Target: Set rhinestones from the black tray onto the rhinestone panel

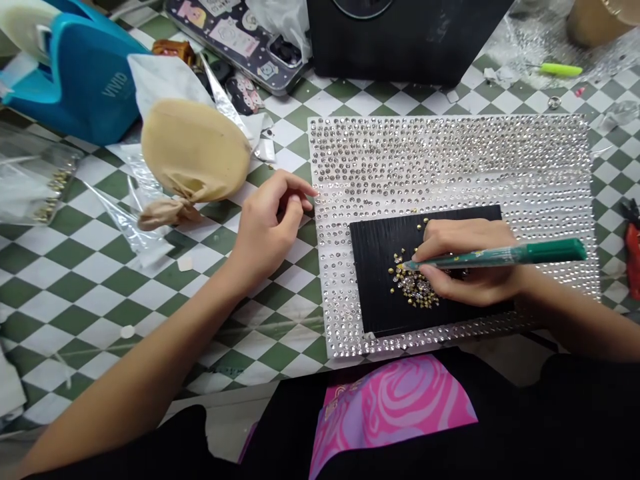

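Observation:
A white board covered with rows of clear rhinestones lies on the table. On it rests a black ridged tray with a heap of loose rhinestones, some with gold backs up. My right hand is closed around a green pen-like picker, its pale tip among the loose stones. At the board's left edge, my left hand lies loosely curled on the table. Its fingertips reach the edge, the thumb stands apart from the index finger, and nothing shows in it.
A tan knotted pouch sits left of the board, near a blue tape dispenser. At the back are a phone in a patterned case and a black box. A plastic bag of gold pieces lies far left.

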A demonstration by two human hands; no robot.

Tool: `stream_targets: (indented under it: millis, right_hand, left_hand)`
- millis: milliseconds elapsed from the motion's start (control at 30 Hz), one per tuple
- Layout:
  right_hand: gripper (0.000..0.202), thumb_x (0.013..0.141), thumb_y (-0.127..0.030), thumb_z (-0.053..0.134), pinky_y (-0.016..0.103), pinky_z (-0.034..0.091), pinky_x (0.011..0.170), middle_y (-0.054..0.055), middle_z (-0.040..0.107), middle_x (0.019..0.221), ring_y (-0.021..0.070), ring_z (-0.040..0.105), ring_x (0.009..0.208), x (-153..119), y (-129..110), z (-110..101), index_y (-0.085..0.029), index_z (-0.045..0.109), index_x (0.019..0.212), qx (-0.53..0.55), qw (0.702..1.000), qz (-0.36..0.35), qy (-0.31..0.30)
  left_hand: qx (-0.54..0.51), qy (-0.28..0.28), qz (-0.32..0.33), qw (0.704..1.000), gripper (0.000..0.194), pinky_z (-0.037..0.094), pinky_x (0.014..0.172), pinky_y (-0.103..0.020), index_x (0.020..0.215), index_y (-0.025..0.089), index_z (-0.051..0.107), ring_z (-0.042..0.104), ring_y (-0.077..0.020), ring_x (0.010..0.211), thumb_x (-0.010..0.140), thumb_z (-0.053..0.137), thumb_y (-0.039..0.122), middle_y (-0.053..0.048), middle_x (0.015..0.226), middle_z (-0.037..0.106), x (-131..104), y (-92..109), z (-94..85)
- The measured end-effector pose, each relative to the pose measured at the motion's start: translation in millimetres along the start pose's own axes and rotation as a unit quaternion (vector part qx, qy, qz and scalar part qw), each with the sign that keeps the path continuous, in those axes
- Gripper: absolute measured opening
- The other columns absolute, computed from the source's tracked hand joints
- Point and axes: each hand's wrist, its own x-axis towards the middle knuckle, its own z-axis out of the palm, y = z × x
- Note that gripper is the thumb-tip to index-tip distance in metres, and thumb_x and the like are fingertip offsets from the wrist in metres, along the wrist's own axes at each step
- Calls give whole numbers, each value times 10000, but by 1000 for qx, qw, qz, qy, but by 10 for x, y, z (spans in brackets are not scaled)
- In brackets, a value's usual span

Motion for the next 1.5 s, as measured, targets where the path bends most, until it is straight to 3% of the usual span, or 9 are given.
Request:
stream_targets:
  millis: [267, 500, 600, 700, 967, 1233, 1500]
  right_hand:
    - [65, 788, -146, 643, 208, 399, 436, -17, 605, 628, 68, 539, 519, 4, 10, -20, -196, 607, 767, 24, 998, 32, 55]
    - [92, 816, -153, 647, 195, 382, 437, -17, 597, 601, 57, 515, 503, 47, 12, 15, -185, 596, 747, 20, 998, 12, 52]
    - [108, 823, -147, 638, 199, 393, 467, -15, 590, 597, 58, 508, 522, 45, 20, 10, -177, 587, 732, 28, 999, -4, 46]
    - [102, 824, -127, 614, 208, 397, 476, -12, 579, 608, 61, 507, 528, 41, 29, 1, -174, 585, 739, 53, 997, 9, 47]
    - [81, 826, -107, 615, 224, 433, 532, -8, 608, 654, 68, 535, 569, 31, 42, 1, -182, 604, 796, 38, 998, 14, 54]
    - [128, 808, -87, 604, 235, 399, 483, -18, 568, 622, 71, 504, 534, 6, 44, 9, -196, 577, 746, 46, 995, 27, 85]
    - [137, 823, -96, 599, 228, 387, 481, -25, 568, 609, 60, 482, 528, 39, 48, 0, -193, 562, 733, 0, 998, -3, 56]
  left_hand:
    - [-1, 1, -5, 1000, 112, 462, 579, -255, 849, 248, 601, 568, -126, 673, 854, 502, 194, 6, 740, 604, 6, 2, -3]
    - [-4, -3, -20, 1000, 174, 482, 614, -265, 869, 252, 606, 577, -126, 698, 864, 470, 142, -3, 765, 611, -13, 10, 2]
    - [-7, 3, 4, 1000, 182, 471, 592, -264, 873, 246, 609, 590, -124, 701, 868, 464, 137, -1, 752, 607, -10, -28, 9]
    - [-5, 8, 30, 1000, 142, 459, 569, -262, 867, 238, 600, 598, -124, 692, 864, 480, 160, 2, 736, 605, 1, -59, 11]
    - [-3, 4, 24, 1000, 144, 462, 587, -259, 861, 259, 600, 591, -126, 701, 844, 504, 154, 5, 742, 603, -1, -45, 7]
    - [6, 2, 28, 1000, 147, 468, 573, -248, 860, 235, 601, 596, -119, 694, 856, 480, 152, -2, 738, 611, 8, -45, 0]
    - [4, 6, 39, 999, 160, 465, 558, -230, 861, 234, 601, 586, -108, 674, 856, 475, 135, 4, 731, 604, 8, -53, 6]
